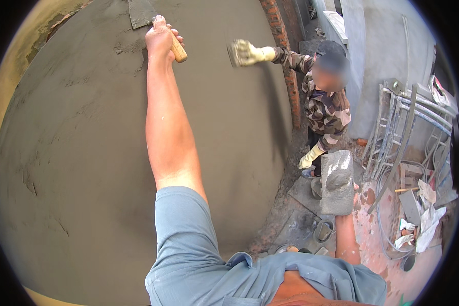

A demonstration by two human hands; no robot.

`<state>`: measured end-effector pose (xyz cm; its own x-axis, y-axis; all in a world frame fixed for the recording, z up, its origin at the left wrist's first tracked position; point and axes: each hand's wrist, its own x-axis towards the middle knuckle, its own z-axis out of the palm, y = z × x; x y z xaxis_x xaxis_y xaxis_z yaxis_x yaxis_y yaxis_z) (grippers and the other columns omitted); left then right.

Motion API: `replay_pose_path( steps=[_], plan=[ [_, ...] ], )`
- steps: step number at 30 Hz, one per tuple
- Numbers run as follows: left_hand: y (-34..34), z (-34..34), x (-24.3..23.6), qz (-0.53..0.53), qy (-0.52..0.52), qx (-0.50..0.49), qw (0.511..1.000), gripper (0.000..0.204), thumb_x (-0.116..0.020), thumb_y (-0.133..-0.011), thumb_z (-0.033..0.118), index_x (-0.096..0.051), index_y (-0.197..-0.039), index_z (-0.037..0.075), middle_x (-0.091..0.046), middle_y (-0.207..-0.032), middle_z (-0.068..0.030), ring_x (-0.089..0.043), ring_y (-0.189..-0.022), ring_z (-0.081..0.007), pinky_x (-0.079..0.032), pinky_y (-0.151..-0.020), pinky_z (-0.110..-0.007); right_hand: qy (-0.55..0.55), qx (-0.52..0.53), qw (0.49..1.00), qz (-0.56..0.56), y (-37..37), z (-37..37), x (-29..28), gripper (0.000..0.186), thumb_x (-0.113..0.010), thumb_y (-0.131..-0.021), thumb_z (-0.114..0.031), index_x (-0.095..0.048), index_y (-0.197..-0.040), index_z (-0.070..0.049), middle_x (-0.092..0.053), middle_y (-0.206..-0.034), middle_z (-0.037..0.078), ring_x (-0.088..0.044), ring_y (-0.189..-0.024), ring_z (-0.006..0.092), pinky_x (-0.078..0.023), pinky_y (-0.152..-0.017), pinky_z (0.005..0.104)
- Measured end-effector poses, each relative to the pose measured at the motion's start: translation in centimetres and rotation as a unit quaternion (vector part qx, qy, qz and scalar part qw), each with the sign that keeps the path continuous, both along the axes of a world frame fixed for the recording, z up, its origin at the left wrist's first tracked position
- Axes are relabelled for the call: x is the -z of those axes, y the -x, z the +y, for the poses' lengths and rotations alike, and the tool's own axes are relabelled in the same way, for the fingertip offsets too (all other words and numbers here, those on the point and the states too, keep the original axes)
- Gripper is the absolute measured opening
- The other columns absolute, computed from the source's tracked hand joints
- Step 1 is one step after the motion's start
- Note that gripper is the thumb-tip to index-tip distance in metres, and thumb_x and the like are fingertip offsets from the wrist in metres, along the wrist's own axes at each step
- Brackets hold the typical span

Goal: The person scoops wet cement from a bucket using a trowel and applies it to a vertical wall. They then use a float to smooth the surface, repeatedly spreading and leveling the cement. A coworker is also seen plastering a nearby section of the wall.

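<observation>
My left arm reaches up across a wall of wet grey plaster [229, 168]. My left hand [161, 38] is closed round the wooden handle of a trowel [179, 52], whose flat metal blade [141, 13] lies at the plaster by the top edge of the view. Low on the right, my right hand [356, 187] holds up a rectangular mortar board [336, 196]. A lump of wet mortar [337, 176] rests on it. The board hides most of that hand; only a bit of finger shows at its edge.
A co-worker in a camouflage jacket [329, 115] stands close on the right, a gloved hand [247, 53] holding a flat tool at the plaster. Bare brick [290, 86] edges the wall. Buckets [323, 230], metal scaffold frames [392, 127], a hose and rubble lie at right.
</observation>
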<state>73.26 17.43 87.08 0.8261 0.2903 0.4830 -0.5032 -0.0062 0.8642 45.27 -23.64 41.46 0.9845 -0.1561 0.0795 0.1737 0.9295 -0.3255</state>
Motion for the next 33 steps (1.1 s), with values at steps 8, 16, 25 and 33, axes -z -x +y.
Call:
replay_pose_path(
  steps=[8,16,25,33],
  plan=[
    [-1.7,-1.5,4.6,0.066,-0.046,-0.013,0.997,0.036,-0.05,-0.105,0.036,-0.053,-0.091,0.003,-0.056,-0.069,-0.0062,-0.056,-0.054,-0.0174,-0.049,-0.049,-0.036,0.0,-0.019,1.0,-0.016,-0.2,-0.2,-0.1,0.055,-0.056,-0.092,-0.036,-0.057,-0.134,0.0,-0.064,-0.129,0.019,-0.064,-0.112,0.0361,-0.055,-0.096,0.0508],
    [5.6,-1.2,10.2,0.12,-0.243,-0.068,0.96,0.025,-0.062,-0.1,0.029,-0.055,-0.094,0.005,-0.057,-0.07,-0.0052,-0.056,-0.051,-0.0143,-0.048,-0.044,-0.033,-0.019,-0.083,0.996,-0.038,-0.4,0.8,-2.2,0.055,-0.057,-0.092,-0.037,-0.056,-0.134,-0.002,-0.064,-0.129,0.019,-0.065,-0.113,0.0372,-0.056,-0.094,0.0552],
    [13.4,1.4,-6.0,0.137,-0.27,-0.097,0.948,0.026,-0.059,-0.102,0.03,-0.059,-0.095,0.004,-0.06,-0.073,-0.004,-0.057,-0.056,-0.0115,-0.052,-0.049,-0.029,-0.07,-0.124,0.99,-0.017,-0.7,1.0,-1.5,0.048,-0.054,-0.095,-0.035,-0.059,-0.131,-0.005,-0.066,-0.128,0.017,-0.066,-0.111,0.0356,-0.056,-0.094,0.0524],
    [16.9,-0.2,-7.0,0.02,-0.258,-0.136,0.956,0.034,-0.06,-0.102,0.04,-0.057,-0.095,0.006,-0.057,-0.071,0.0,-0.054,-0.055,-0.0106,-0.046,-0.048,-0.028,-0.097,-0.139,0.985,-0.009,-1.1,1.0,-1.6,0.058,-0.057,-0.091,-0.036,-0.054,-0.14,-0.006,-0.06,-0.137,0.019,-0.06,-0.121,0.0405,-0.05,-0.102,0.0581]
  ],
)
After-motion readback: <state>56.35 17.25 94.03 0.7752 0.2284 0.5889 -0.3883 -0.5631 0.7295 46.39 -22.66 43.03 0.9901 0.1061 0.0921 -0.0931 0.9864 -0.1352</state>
